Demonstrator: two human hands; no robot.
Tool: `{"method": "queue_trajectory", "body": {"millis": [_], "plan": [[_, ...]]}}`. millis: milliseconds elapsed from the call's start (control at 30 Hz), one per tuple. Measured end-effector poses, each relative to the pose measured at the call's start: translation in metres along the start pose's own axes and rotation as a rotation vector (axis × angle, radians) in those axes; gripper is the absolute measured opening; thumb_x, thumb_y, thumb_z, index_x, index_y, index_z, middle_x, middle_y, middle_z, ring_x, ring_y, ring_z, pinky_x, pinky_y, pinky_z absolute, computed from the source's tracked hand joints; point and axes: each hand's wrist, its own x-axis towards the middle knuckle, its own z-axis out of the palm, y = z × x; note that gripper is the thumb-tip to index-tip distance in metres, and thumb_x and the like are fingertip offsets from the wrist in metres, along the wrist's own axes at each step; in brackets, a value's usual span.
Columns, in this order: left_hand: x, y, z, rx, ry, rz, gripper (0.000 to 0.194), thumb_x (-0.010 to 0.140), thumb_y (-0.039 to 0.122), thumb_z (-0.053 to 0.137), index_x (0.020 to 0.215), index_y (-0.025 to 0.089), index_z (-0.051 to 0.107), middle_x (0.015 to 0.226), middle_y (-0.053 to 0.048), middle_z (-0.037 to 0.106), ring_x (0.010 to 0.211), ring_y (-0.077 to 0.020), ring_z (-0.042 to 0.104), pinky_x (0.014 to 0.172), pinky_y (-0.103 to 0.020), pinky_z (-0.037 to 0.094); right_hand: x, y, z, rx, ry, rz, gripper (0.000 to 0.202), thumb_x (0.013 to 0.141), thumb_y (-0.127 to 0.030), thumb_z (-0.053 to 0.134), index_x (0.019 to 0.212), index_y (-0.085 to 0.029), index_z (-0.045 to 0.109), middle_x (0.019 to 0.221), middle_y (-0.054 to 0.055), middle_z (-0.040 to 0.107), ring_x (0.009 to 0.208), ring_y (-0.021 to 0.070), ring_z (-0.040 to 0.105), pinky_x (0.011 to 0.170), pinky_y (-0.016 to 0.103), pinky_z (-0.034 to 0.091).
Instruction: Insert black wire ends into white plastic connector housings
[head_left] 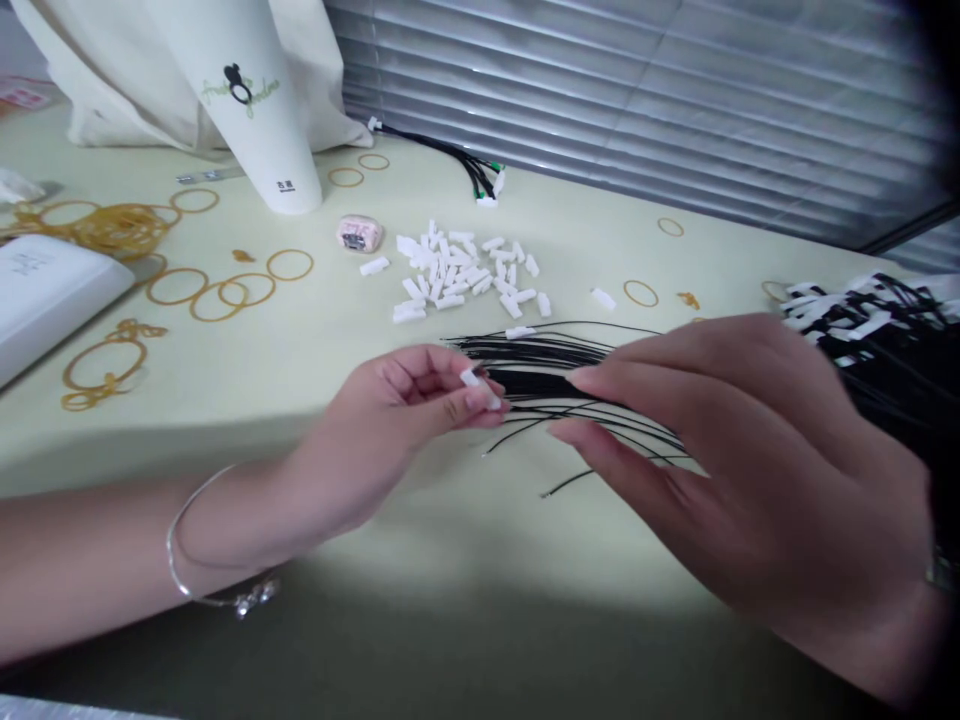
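Note:
My left hand point(405, 405) pinches a small white plastic connector housing point(481, 388) between thumb and fingers, in the middle of the view. Just to its right is my right hand point(757, 460), thumb and forefinger apart, with no object visible between their tips. Behind and below both hands lies a bundle of thin black wires point(536, 384), several with bare metal ends pointing left. One loose wire end point(546, 494) sticks out toward me. The right hand hides part of the bundle. Beyond the hands, a loose pile of white connector housings point(457, 270) lies on the table.
Rubber bands point(176, 286) are scattered at left, near a white box-like device point(52, 295). A white tumbler point(277, 130) stands before a cloth bag point(322, 80). A wired cable harness point(442, 148) lies by the blinds. Finished-looking black cables with white connectors point(870, 325) heap at right.

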Motion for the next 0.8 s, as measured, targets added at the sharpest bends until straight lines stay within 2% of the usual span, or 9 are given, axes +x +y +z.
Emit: {"method": "queue_trajectory", "body": {"millis": [67, 167, 233, 367, 500, 567, 667, 733, 800], "plan": [[0.005, 0.005, -0.004, -0.005, 0.044, 0.069, 0.008, 0.077, 0.016, 0.066, 0.078, 0.014, 0.059, 0.081, -0.001, 0.067, 0.078, -0.0096, 0.064, 0.079, -0.021, 0.052, -0.001, 0.002, 0.007, 0.028, -0.073, -0.038, 0.011, 0.078, -0.013, 0.062, 0.088, -0.015, 0.060, 0.085, 0.005, 0.062, 0.079, 0.0171, 0.052, 0.075, 0.032, 0.042], [0.011, 0.011, -0.009, 0.043, 0.067, 0.216, 0.010, 0.075, 0.015, 0.068, 0.077, 0.014, 0.058, 0.080, -0.003, 0.069, 0.078, -0.0123, 0.065, 0.078, -0.023, 0.052, -0.004, 0.012, 0.029, 0.131, -0.392, -0.063, 0.010, 0.082, -0.017, 0.057, 0.090, -0.013, 0.061, 0.090, 0.008, 0.059, 0.085, 0.0199, 0.052, 0.077, 0.034, 0.043], [0.013, 0.012, -0.011, 0.066, 0.075, 0.255, 0.011, 0.075, 0.015, 0.068, 0.076, 0.015, 0.057, 0.078, -0.003, 0.069, 0.077, -0.0133, 0.066, 0.076, -0.024, 0.052, -0.005, 0.020, 0.042, 0.198, -0.482, 0.000, 0.011, 0.083, -0.020, 0.057, 0.090, -0.014, 0.061, 0.092, 0.007, 0.057, 0.088, 0.0198, 0.051, 0.077, 0.034, 0.043], [0.013, 0.008, -0.012, 0.065, 0.057, 0.190, 0.012, 0.075, 0.016, 0.068, 0.077, 0.015, 0.057, 0.079, -0.002, 0.069, 0.074, -0.0112, 0.065, 0.074, -0.021, 0.052, -0.005, 0.026, 0.052, 0.285, -0.546, 0.072, 0.010, 0.085, -0.015, 0.052, 0.080, -0.015, 0.060, 0.086, 0.004, 0.055, 0.082, 0.0158, 0.050, 0.074, 0.029, 0.042], [0.012, 0.004, -0.013, 0.109, 0.041, 0.174, 0.011, 0.076, 0.018, 0.068, 0.078, 0.015, 0.058, 0.078, 0.000, 0.068, 0.075, -0.0101, 0.065, 0.074, -0.019, 0.052, -0.005, 0.018, 0.042, 0.216, -0.557, 0.098, 0.009, 0.084, -0.010, 0.047, 0.080, -0.014, 0.054, 0.089, 0.005, 0.055, 0.088, 0.0173, 0.048, 0.080, 0.032, 0.039], [0.011, 0.003, -0.013, 0.114, 0.018, 0.143, 0.011, 0.076, 0.019, 0.068, 0.078, 0.015, 0.058, 0.078, 0.001, 0.068, 0.075, -0.0091, 0.065, 0.073, -0.018, 0.052, -0.004, 0.013, 0.032, 0.251, -0.497, 0.193, 0.007, 0.085, -0.011, 0.046, 0.084, -0.016, 0.051, 0.088, 0.003, 0.056, 0.081, 0.0139, 0.050, 0.072, 0.027, 0.041], [0.010, 0.003, -0.013, 0.112, -0.022, 0.091, 0.011, 0.075, 0.019, 0.068, 0.079, 0.014, 0.060, 0.077, 0.001, 0.067, 0.074, -0.0088, 0.064, 0.073, -0.018, 0.052, 0.001, 0.008, 0.016, 0.319, -0.431, 0.337, 0.006, 0.085, -0.015, 0.046, 0.083, -0.019, 0.050, 0.070, -0.004, 0.054, 0.058, 0.0075, 0.046, 0.052, 0.020, 0.036], [0.010, 0.003, -0.013, 0.116, -0.041, 0.059, 0.010, 0.076, 0.019, 0.068, 0.080, 0.014, 0.061, 0.078, 0.000, 0.068, 0.075, -0.0090, 0.064, 0.074, -0.018, 0.052, 0.004, 0.008, 0.011, 0.348, -0.440, 0.378, 0.007, 0.085, -0.017, 0.047, 0.081, -0.019, 0.052, 0.063, -0.006, 0.053, 0.051, 0.0061, 0.043, 0.047, 0.019, 0.033], [0.009, 0.002, -0.013, 0.121, -0.059, 0.033, 0.009, 0.075, 0.018, 0.069, 0.080, 0.014, 0.062, 0.078, 0.000, 0.068, 0.074, -0.0089, 0.065, 0.073, -0.018, 0.052, 0.006, 0.010, 0.010, 0.369, -0.473, 0.404, 0.011, 0.085, -0.018, 0.046, 0.084, -0.021, 0.056, 0.064, -0.005, 0.055, 0.051, 0.0060, 0.044, 0.047, 0.018, 0.033]]}}
